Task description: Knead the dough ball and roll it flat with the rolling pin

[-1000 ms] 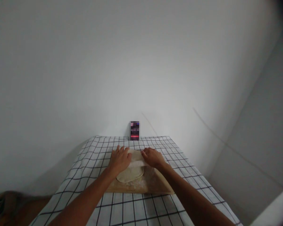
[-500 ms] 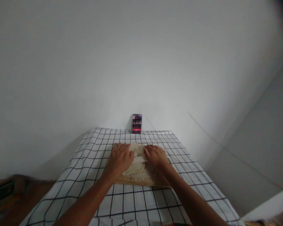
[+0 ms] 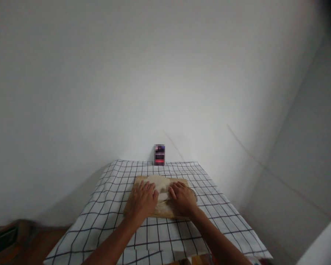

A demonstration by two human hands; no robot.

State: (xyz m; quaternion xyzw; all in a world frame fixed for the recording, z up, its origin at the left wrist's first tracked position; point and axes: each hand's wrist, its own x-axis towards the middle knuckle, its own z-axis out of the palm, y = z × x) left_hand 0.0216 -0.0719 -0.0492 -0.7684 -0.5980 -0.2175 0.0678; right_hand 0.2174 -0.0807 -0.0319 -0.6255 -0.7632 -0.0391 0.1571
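A pale sheet of dough lies on a floured wooden board. Across the dough runs a whitish rolling pin, visible between my hands. My left hand rests over the pin's left part, its fingers curving forward over it. On the right part, my right hand presses down in the same way, closed over the pin. Both palms hide the pin's ends and the dough's sides. Dough shows beyond the pin, with a thin edge of it on the near side.
A checked cloth covers the table under the board. At the far edge a small blurred-out upright object leans against the white wall. A dark-topped brown item stands low at the left.
Both hands have drawn back toward me with the rolling pin, showing more dough and the board's far edge. The view has tilted up slightly.
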